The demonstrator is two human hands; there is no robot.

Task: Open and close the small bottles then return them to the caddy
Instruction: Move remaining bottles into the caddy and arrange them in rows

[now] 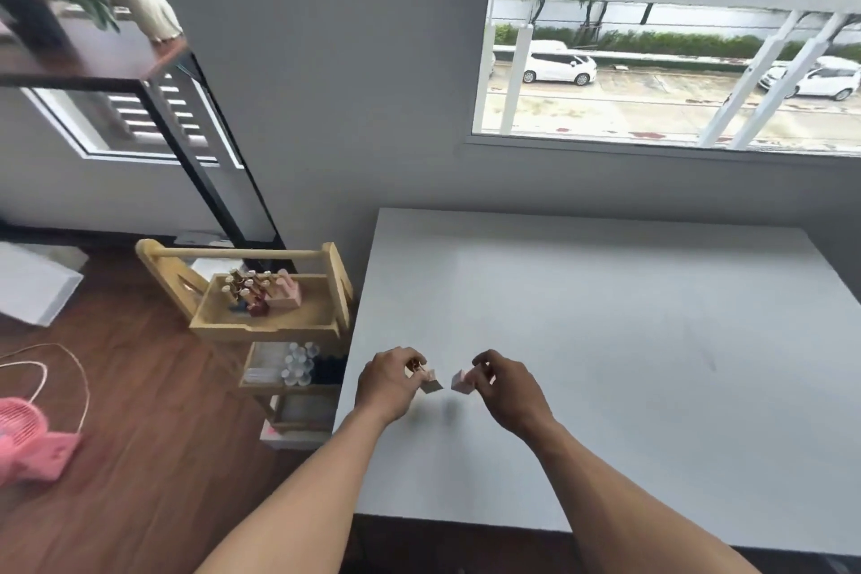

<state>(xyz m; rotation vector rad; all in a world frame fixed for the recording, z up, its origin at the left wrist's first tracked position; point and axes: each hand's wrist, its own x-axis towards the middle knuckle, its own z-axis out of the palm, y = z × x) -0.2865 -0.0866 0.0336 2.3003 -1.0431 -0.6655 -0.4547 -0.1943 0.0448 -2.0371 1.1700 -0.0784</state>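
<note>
Over the near left part of the white table [605, 340], my left hand [389, 382] grips a small pale bottle [431, 380] with a gold cap. My right hand [505, 387] grips a second small pink bottle [461, 380]. The two bottles hang just above the tabletop, a short gap between them. The wooden caddy [275, 326] stands left of the table on the top tier of a cart, with a handle bar across it. Several small gold-capped bottles [254, 294] stand together in its tray. The blur hides whether either held cap is on tight.
Below the caddy, a cart shelf [298, 368] holds clear and dark bottles. A pink fan [28, 438] with a cable lies on the wood floor at left. A black-framed shelf [140, 75] with a plant stands at the back left. A window is behind the table.
</note>
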